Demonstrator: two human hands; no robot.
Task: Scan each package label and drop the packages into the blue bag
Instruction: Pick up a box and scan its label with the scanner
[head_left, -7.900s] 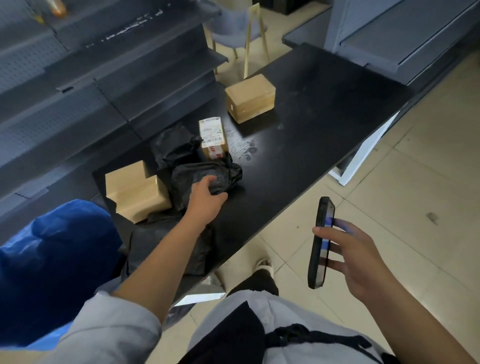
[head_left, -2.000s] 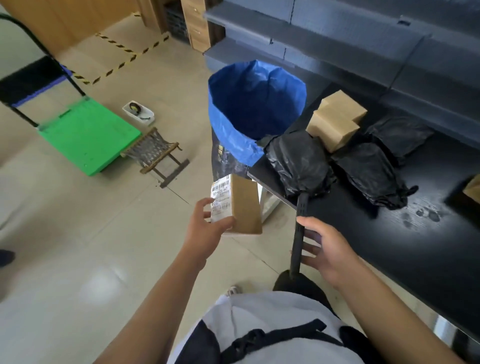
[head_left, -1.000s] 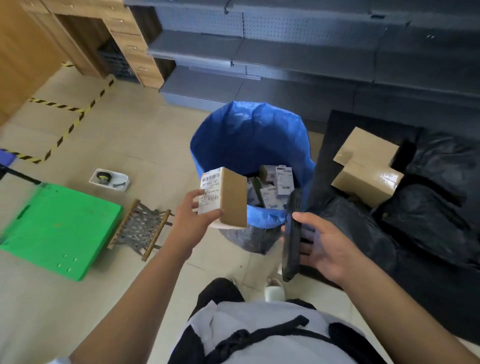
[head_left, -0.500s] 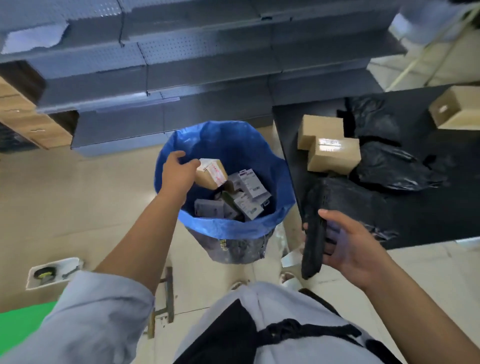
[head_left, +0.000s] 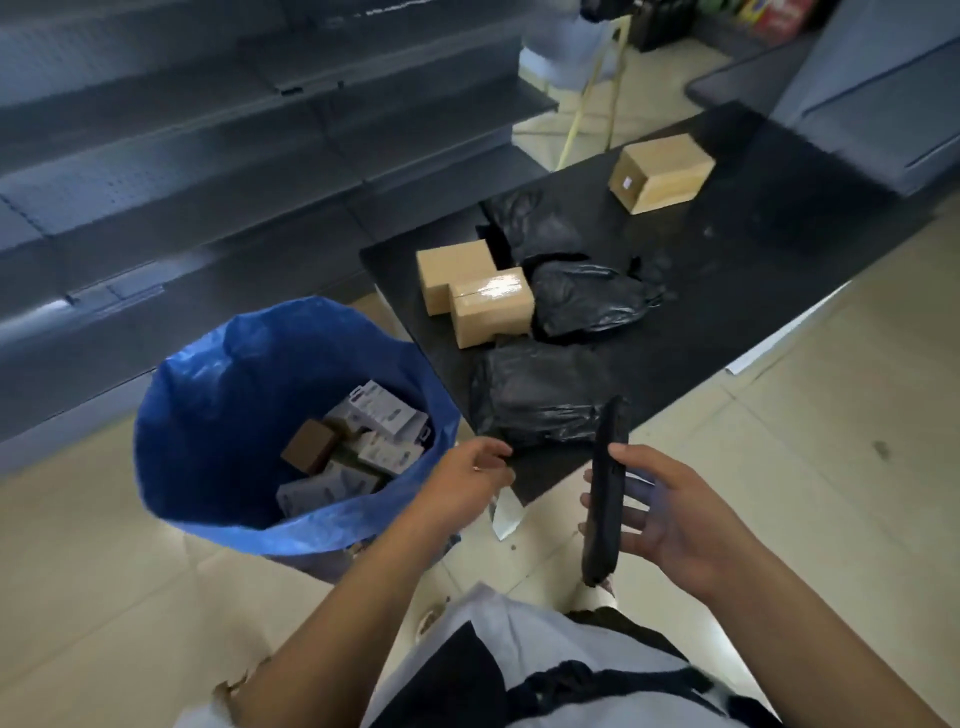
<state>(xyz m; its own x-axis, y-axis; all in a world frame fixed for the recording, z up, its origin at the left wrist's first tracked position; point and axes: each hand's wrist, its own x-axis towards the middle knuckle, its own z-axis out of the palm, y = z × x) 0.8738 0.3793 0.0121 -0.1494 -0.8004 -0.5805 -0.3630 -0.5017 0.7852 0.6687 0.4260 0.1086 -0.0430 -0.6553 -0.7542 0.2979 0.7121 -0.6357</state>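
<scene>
The blue bag stands open on the floor at the left, just beside the near end of the counter, and it already holds a heap of packages: several white boxes with printed faces and one small brown box lying on top of them. The left hand holds nothing; its fingers are loosely curled and reach toward the near corner of the counter, close to the edge of the nearest black pouch, though I cannot tell whether they touch it. That reads as the gap between packages: one is in the bag and the next is being picked. On the counter wait two tan boxes side by side, three black pouches in all, and a larger tan box well apart at the far end. The right hand holds the scanner, a dark handheld seen edge-on, with the thumb on one side and the fingers spread along the other. The next move, as I judge it, calls for gripping the soft pouch firmly, since the slack plastic may sag, turning it until a label shows, and bringing that label in front of the scanner before dropping it into the bag.
</scene>
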